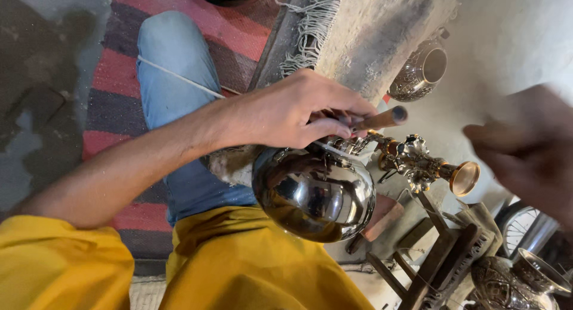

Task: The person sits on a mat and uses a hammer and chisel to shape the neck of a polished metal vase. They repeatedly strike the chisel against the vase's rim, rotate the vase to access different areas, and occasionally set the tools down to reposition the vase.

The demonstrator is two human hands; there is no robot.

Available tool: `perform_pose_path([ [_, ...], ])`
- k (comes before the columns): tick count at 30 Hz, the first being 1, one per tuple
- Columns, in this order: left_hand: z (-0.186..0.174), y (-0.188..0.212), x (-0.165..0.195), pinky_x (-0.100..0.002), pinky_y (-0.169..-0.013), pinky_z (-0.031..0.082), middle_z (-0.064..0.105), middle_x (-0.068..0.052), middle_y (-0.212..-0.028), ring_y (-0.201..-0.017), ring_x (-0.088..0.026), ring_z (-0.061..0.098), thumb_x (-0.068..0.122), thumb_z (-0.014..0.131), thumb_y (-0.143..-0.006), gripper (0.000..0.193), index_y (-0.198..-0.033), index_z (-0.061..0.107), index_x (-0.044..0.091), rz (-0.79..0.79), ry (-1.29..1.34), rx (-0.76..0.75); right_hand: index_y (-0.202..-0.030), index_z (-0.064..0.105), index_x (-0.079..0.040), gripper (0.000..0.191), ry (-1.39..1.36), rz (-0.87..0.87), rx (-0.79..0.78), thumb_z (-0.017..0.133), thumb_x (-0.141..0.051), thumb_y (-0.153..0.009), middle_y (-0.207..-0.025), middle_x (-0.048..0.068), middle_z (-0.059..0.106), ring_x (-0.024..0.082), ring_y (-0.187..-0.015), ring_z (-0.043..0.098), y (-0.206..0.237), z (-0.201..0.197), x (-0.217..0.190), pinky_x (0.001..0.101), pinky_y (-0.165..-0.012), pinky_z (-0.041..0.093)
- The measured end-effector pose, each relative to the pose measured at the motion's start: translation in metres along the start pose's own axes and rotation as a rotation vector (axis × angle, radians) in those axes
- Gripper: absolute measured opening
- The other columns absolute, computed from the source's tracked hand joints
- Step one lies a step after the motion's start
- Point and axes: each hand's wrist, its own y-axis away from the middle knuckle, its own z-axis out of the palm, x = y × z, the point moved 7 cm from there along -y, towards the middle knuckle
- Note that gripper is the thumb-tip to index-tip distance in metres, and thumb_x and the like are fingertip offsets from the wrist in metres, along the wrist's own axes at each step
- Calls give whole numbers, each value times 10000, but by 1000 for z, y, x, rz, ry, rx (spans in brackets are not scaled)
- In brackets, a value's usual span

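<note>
Yellow garment (250, 268): nearest to me, covering the person's lap along the bottom edge of the view; a blue-clad knee (173, 65) rises beyond it over the striped rug (119, 77).

Polished vessel (314, 193): a round, mirror-bright metal pot resting against the lap just above the yellow cloth, its belly towards the person.

Long axis: runs from the round belly out through the ornate silver-and-copper neck (412, 160) to the flared copper mouth (464, 178); it points to the right and slightly downward in the view, away from the knee.

Left hand (292, 113): reaches across from the left, fingers (325, 128) closed around a wooden-handled tool (382, 117) set at the shoulder of the vessel where the neck begins.

Right hand (525, 149): blurred at the right edge, apart from the vessel; I cannot tell whether its fingers are curled or spread, and nothing shows in it.

Doing it well, as I judge it: keep the belly braced on the lap so it cannot roll, hold the tool firmly against the joint, and keep the work clear of the thin neck, which looks the easiest part to bend.

Wooden stand (441, 250): beyond the vessel, at lower right on the floor.

Engraved pots (421, 74): one further off by the fringed mat (370, 29), more (513, 280) in the lower right corner.
</note>
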Motion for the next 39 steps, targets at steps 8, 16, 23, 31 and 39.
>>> perform_pose_path([
  [8, -2, 13, 8, -346, -901, 619, 749, -130, -1179, -1041, -208, 750, 60, 762, -955, 333, -1267, 663, -3, -77, -85, 209, -996, 660, 3, 298, 290, -67, -191, 852, -157, -834, -642, 149, 659, 203, -535, 699, -81, -30, -108, 343, -510, 569],
  [16, 0, 28, 19, -286, -930, 602, 768, -70, -1101, -1026, -134, 740, 45, 708, -984, 300, -1270, 634, -10, -231, 28, 451, -992, 688, -65, 393, 330, -246, -116, 899, -339, -804, -641, 104, 653, 230, -546, 683, -125, -52, -161, 378, -558, 554],
  [23, 6, 31, 16, -267, -895, 593, 755, -46, -1059, -994, -108, 710, 54, 696, -984, 299, -1269, 630, -7, -340, 115, 531, -1093, 701, -130, 381, 443, -237, -238, 864, -315, -803, -709, 94, 689, 252, -613, 694, -141, -54, -166, 411, -587, 547],
  [31, 6, 71, -16, -315, -1076, 574, 662, -145, -1302, -1195, -208, 696, -33, 657, -1036, 417, -1419, 495, -57, -237, 297, 858, -1189, 595, -30, 458, -490, -184, -164, 790, -331, -905, -812, 65, 705, 163, -642, 726, -93, -23, -110, 322, -542, 616],
  [39, 12, 111, -36, -366, -960, 626, 643, -126, -1208, -1083, -262, 722, -49, 638, -1024, 473, -1455, 444, -28, -282, 513, 1189, -1218, 650, -10, 462, -1285, 391, -119, 725, -268, -841, -1459, 176, 614, 270, -1345, 582, 81, 97, -98, 471, -982, 552],
])
